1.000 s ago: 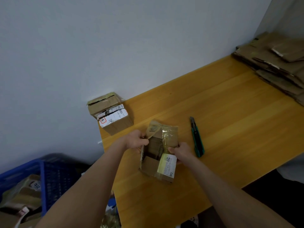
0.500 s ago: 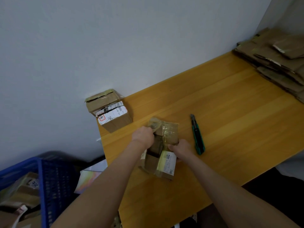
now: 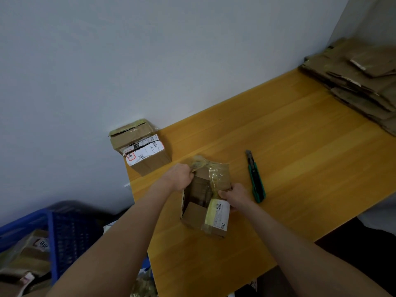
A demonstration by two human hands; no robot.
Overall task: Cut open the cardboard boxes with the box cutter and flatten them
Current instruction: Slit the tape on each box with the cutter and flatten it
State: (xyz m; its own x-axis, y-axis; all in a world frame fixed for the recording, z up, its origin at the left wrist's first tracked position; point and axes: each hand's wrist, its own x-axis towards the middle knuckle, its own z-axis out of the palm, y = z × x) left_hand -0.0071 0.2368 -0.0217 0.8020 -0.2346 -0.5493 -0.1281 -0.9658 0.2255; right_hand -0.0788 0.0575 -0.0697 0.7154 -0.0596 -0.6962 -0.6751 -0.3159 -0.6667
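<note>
The small cardboard box (image 3: 196,213) sits on the wooden table (image 3: 300,146), toward the table's left end and closer to its near edge than to the wall side. Its top is open and I can see down into the brown interior; crinkled clear tape clings to the raised flaps. My left hand (image 3: 181,177) has its fingers curled around the taped flap on the box's left far corner, gripping it tightly. My right hand (image 3: 234,197) is closed on the right-hand flap and side wall, thumb pressed over the tape just above the white shipping label (image 3: 218,215). Both forearms reach in from the table's near edge.

The box cutter (image 3: 256,179), green-handled, lies flat on the table, free of both hands and nearer the table's middle, its metal tip pointing to the wall side. A second box (image 3: 142,148), taped shut and bearing printed labels, stands on the table's far left corner, against the grey wall (image 3: 150,50). Flattened cardboard (image 3: 360,86) is stacked at the table's far right end. Off the table's left edge and lower down stands a blue crate (image 3: 64,232) holding more taped parcels.
</note>
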